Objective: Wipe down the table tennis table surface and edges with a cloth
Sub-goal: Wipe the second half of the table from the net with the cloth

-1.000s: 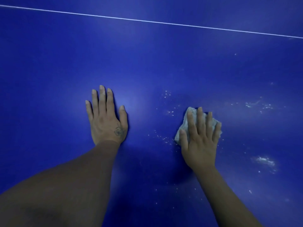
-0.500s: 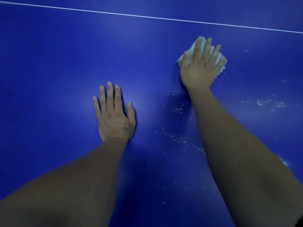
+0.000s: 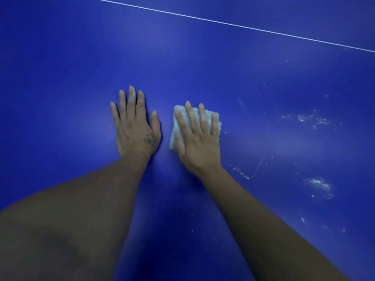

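Note:
The blue table tennis table (image 3: 203, 63) fills the view. My left hand (image 3: 135, 125) lies flat on it, fingers straight and close together, holding nothing. Just to its right my right hand (image 3: 195, 138) presses a small folded pale cloth (image 3: 176, 126) onto the surface with straight fingers. The cloth shows beyond the fingertips and along both sides of the hand; its middle is hidden under the palm.
A thin white line (image 3: 243, 26) crosses the table at the far side, slanting down to the right. Whitish dust smears and specks (image 3: 316, 183) lie on the surface to the right of my right hand.
My right hand has pulled the cloth back from near the white line toward me and to the left, ending beside my left hand. The left hand stays flat in place.

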`<state>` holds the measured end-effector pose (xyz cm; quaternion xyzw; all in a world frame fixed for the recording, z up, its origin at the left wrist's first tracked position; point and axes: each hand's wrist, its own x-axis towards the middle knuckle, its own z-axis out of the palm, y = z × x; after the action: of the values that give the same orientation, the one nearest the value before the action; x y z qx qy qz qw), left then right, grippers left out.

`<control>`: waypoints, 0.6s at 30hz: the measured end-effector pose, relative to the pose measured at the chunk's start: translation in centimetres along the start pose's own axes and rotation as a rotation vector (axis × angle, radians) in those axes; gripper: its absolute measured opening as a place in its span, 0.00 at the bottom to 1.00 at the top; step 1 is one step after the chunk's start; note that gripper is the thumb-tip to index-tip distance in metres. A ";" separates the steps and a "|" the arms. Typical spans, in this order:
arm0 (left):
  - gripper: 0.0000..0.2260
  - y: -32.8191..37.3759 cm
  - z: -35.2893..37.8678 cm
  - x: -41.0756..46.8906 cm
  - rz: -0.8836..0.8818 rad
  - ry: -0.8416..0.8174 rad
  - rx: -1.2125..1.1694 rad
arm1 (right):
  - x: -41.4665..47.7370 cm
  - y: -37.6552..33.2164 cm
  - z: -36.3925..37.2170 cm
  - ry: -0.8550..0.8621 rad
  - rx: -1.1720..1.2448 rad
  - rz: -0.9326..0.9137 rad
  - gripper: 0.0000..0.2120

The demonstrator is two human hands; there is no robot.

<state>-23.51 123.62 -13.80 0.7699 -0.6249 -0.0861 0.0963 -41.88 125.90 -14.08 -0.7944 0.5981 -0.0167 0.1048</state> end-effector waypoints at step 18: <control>0.29 -5.4 -0.9 -12.4 -0.029 0.039 0.097 | 2.2 14.9 -3.5 0.093 0.084 0.323 0.30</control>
<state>-20.73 136.90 -14.14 0.7841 -0.6153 -0.0422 0.0698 -55.85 119.40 -13.68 -0.6812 0.7210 -0.0613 0.1117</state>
